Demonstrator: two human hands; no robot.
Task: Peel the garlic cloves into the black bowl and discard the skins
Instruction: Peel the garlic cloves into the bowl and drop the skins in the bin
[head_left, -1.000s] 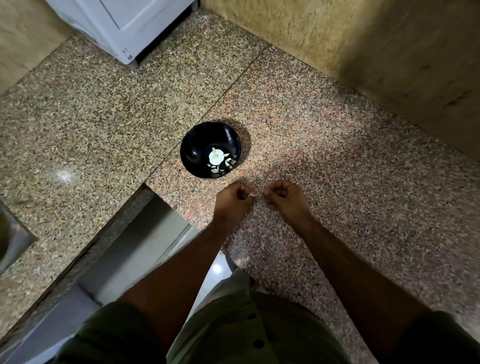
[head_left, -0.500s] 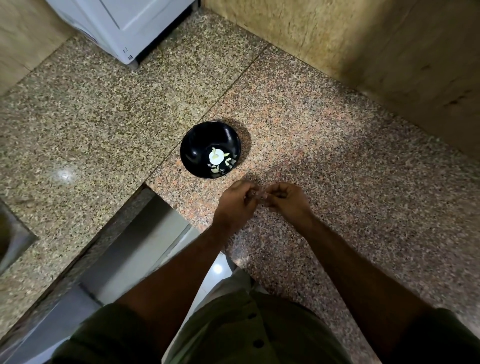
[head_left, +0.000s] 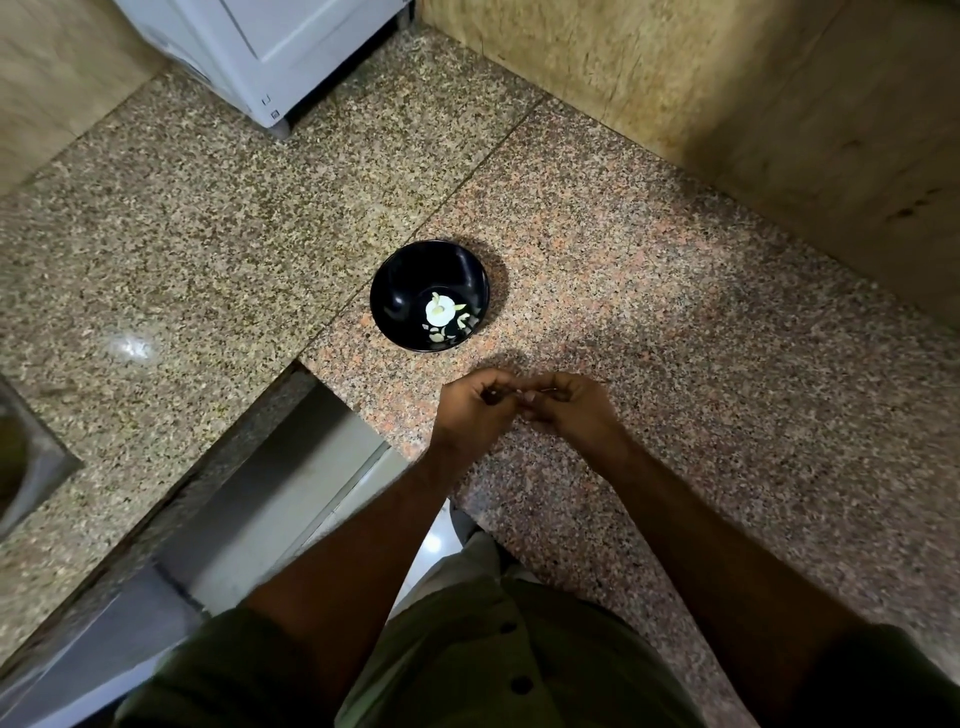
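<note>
1. The small garlic clove itself is all but hidden; only a pale fleck shows between the fingertips where the two hands meet, so I cannot tell which way its long axis runs.
2. The left hand (head_left: 475, 410) and the right hand (head_left: 574, 410) are both curled, fingertips touching over that spot, apparently pinching the clove or its skin between them.
3. The round glossy black bowl (head_left: 410, 280) stands on the speckled pinkish granite tabletop (head_left: 675, 322), ahead of the hands and a little to the left, near them but apart.
4. Inside it lies a white garlic bulb remnant (head_left: 439, 312) with pale bits (head_left: 457, 327) around it; whether those are cloves or skins I cannot say.
5. The left hand is the nearer one to the bowl, so a short forward reach from that side would likely drop the clove in.
6. Farther back, a white appliance (head_left: 270, 47) stands against the beige wall (head_left: 701, 78).
</note>
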